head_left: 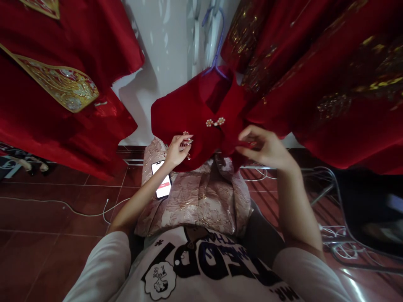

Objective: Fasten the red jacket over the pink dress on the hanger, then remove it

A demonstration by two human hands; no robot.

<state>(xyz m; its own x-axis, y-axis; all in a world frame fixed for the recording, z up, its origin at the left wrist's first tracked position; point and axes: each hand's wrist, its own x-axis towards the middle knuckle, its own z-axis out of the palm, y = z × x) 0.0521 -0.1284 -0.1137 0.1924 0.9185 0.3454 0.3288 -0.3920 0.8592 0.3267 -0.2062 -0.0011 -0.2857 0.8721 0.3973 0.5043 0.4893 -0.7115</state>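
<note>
A red velvet garment (176, 111) hangs from a purple hanger (215, 63) in front of me. Its neck is joined by a pearl flower clasp (215, 122). At the garment's left part, my left hand (179, 150) pinches a jewelled ornament (187, 141) with fingers pressed together. My right hand (263, 147) is raised beside the garment's right edge, thumb and fingers apart, with a small reddish bit showing behind them. Whether the right fingers touch the cloth is unclear.
Red embroidered garments hang at the left (72, 88) and right (330, 84). A lit phone (163, 180) lies on shiny pink brocade fabric (201, 201) over my lap. A black chair (368, 209) stands right; a white cable (78, 214) crosses the tiled floor.
</note>
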